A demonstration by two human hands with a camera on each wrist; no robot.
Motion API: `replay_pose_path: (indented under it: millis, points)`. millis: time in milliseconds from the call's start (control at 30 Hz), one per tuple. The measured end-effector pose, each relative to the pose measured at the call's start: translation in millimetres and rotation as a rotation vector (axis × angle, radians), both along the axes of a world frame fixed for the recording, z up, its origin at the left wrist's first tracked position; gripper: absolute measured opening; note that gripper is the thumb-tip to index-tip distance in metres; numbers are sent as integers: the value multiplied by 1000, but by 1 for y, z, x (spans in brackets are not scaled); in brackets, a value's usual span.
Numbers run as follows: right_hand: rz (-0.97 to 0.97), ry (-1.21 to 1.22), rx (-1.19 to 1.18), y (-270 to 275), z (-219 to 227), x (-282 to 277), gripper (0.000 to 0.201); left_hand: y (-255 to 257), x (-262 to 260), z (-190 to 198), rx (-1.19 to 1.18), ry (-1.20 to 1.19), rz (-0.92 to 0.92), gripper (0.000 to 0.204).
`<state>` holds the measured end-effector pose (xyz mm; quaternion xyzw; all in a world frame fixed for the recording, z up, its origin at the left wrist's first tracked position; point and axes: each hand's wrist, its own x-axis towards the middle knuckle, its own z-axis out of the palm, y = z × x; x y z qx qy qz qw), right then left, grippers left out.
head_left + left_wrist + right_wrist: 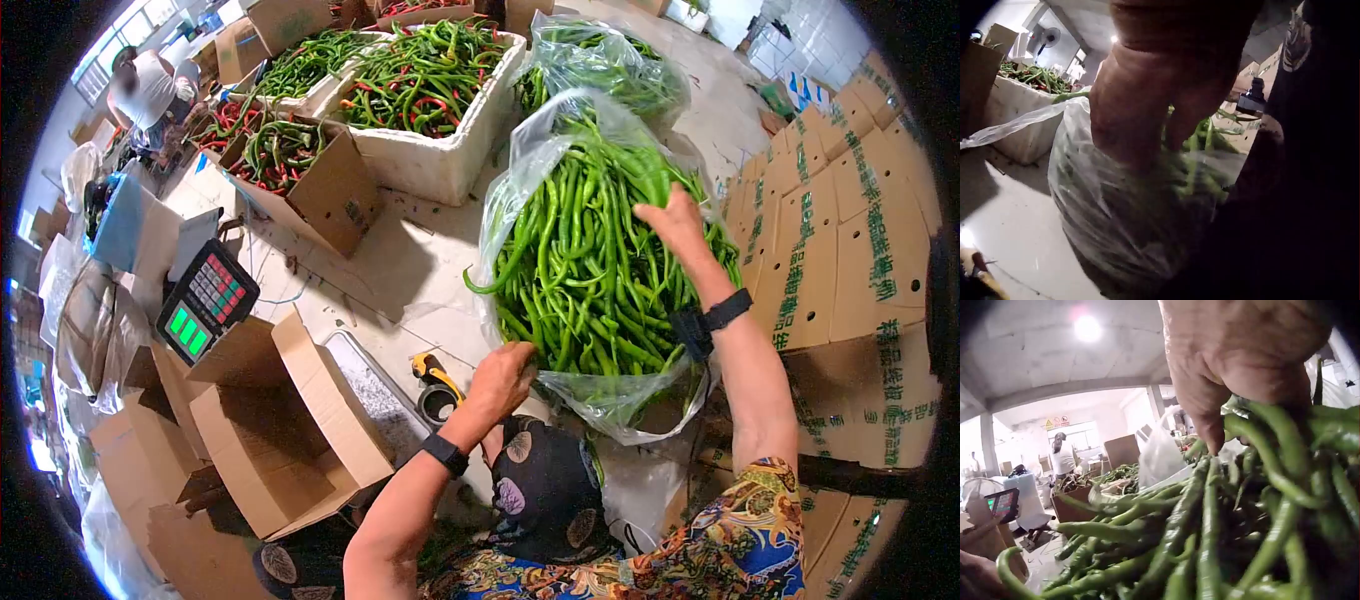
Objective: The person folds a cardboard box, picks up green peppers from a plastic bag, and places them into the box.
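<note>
A large clear plastic bag [625, 400] stands open in front of me, heaped with long green chili peppers [590, 260]. At the far right of the heap my right hand [680, 225] grips a bunch of these peppers. In the right wrist view, the thumb and fingers of the right hand [1247, 369] bend down round green peppers [1279, 456]. My left hand [503, 380], fingers curled, holds the bag's near left rim. From the left wrist, this hand [1141, 106] covers part of the bag [1116, 212], and its fingertips are hidden in shadow.
Left of the bag lie a yellow-and-black tape dispenser [436, 385], an open cardboard box [290, 430] and a digital scale [208, 300]. Behind stand a white foam box [430, 165] of peppers and another filled bag [610, 70]. Flat cartons [830, 220] are stacked right. A person [150, 95] is far left.
</note>
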<state>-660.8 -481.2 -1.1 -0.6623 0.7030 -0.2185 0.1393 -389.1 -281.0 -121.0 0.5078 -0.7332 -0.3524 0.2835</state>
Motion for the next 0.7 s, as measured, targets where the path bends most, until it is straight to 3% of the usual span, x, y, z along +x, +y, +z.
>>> replay_pose_path:
  millis: [33, 133, 200, 300, 400, 500, 567, 600, 633, 700]
  points:
    - [-127, 131, -13, -1, 4, -4, 66, 4, 1, -6, -26, 112, 46, 22]
    - [-123, 258, -205, -2, -4, -7, 75, 7, -5, -7, -6, 70, 69, 23]
    - [-42, 389, 105, -7, -6, 5, 86, 10, -11, -2, -3, 22, 78, 25]
    - [-64, 509, 143, -2, 7, 45, 89, 14, -18, 3, 16, 34, 55, 27]
    - [-55, 521, 186, -12, 1, 49, 85, 24, -21, 2, -25, 42, 64, 29]
    - [-136, 338, 264, -15, 13, 24, 64, 29, -12, 1, -15, 78, 66, 28]
    - [38, -30, 216, -27, -6, -33, 52, 32, -8, 0, -25, 45, 56, 27]
    - [64, -277, 206, -24, -5, -53, 49, 34, -6, 0, -30, 10, 46, 26]
    - [-104, -164, 105, -19, 2, -64, 51, 34, -4, 1, -27, 13, 47, 26]
    - [-42, -444, 147, 4, 23, -85, 58, 33, -6, 5, 1, 21, 27, 27]
